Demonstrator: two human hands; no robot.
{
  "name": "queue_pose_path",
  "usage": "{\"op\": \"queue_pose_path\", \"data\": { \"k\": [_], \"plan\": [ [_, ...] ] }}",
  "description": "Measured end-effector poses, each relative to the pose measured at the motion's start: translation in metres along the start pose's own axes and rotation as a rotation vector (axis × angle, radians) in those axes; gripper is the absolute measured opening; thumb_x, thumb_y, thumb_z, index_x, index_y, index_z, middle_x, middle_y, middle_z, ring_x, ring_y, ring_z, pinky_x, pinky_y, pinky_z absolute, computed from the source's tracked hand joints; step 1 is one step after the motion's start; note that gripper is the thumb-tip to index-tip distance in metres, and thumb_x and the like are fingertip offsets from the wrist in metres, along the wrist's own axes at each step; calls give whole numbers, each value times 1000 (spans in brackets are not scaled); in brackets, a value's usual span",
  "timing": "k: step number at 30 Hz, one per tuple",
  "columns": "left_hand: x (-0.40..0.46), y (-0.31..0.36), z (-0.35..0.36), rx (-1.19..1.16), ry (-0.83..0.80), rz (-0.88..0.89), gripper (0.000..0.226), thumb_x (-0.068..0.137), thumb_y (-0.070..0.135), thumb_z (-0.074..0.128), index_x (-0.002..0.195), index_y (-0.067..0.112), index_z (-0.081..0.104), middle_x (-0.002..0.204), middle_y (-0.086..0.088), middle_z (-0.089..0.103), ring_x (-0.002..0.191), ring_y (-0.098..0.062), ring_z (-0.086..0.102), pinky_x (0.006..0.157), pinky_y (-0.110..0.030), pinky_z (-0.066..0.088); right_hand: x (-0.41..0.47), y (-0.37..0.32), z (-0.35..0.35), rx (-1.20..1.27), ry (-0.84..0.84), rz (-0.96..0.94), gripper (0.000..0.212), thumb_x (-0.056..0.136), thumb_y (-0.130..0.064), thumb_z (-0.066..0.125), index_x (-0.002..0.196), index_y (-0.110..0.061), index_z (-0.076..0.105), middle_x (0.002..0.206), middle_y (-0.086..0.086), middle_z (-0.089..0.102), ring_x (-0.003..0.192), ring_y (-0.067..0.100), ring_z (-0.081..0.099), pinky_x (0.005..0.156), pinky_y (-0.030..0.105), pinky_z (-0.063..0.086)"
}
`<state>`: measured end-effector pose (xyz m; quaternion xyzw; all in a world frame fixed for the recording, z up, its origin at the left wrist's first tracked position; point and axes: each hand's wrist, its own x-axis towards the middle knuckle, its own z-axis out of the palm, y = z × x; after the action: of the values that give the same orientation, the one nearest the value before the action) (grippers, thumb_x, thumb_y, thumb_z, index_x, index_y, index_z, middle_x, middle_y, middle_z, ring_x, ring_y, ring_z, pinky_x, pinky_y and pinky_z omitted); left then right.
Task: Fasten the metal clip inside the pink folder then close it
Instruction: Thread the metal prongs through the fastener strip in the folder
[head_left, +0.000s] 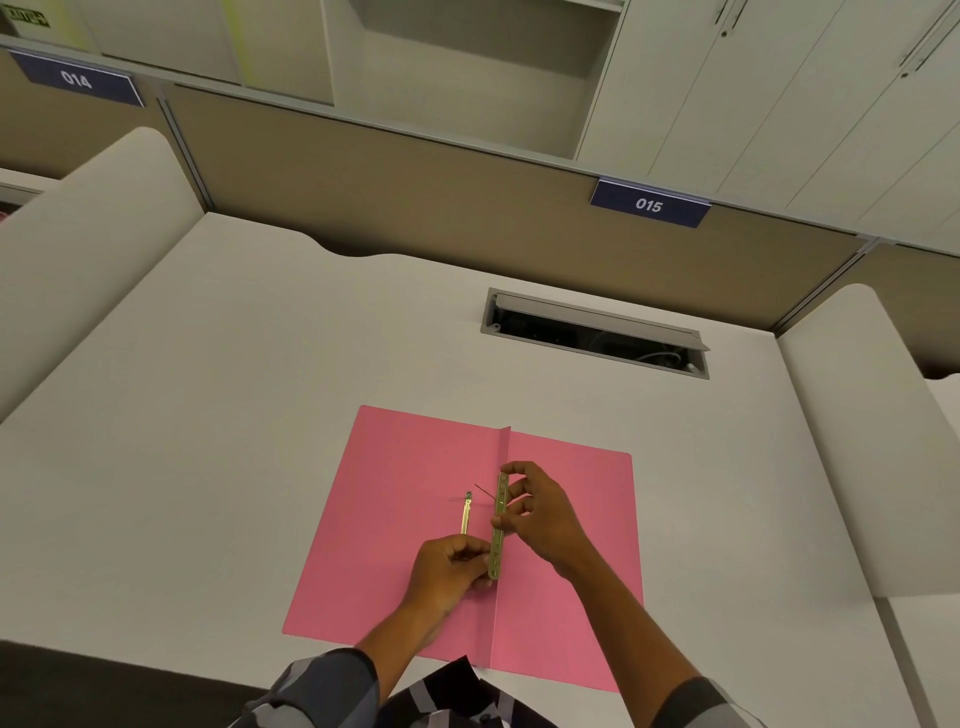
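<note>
1. Pink folder (415, 519) lies open on the surface (234, 389).
2. Metal clip bar (500, 525) is pinched by left hand (449, 571) and right hand (540, 512) fingers.
3. Risk: upright prong (466, 514) at 9 o'clock may be missed if the bar is tilted.

Matt pink folder (405, 525); shiny brass-toned metal clip (497, 525).

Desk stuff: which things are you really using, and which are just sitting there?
Using:
- pink folder, lying open
- metal bar, held by both hands
- prong, flat on the folder
- left hand
- right hand

Just there:
- desk
- cable hatch
- sign 015
- sign 014
- cupboards
</note>
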<state>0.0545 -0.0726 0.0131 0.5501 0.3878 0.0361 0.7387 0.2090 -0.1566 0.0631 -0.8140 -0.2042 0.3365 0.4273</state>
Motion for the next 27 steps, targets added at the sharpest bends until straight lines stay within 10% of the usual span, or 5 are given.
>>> {"op": "queue_pose_path", "data": {
  "k": [15,27],
  "plan": [
    [33,35,1,107,121,24,27,105,1,54,120,18,68,95,-14,81,72,-29,78,55,-31,61,2,10,21,6,81,-35,59,85,9,75,134,-20,64,111,11,63,92,41,68,70,48,66],
    [43,38,6,118,91,41,30,100,-4,60,117,14,78,100,0,81,87,-19,80,73,-24,64,-2,12,18,56,92,-54,60,81,5,81,128,-28,66,107,7,63,88,35,71,69,45,67]
  ]
}}
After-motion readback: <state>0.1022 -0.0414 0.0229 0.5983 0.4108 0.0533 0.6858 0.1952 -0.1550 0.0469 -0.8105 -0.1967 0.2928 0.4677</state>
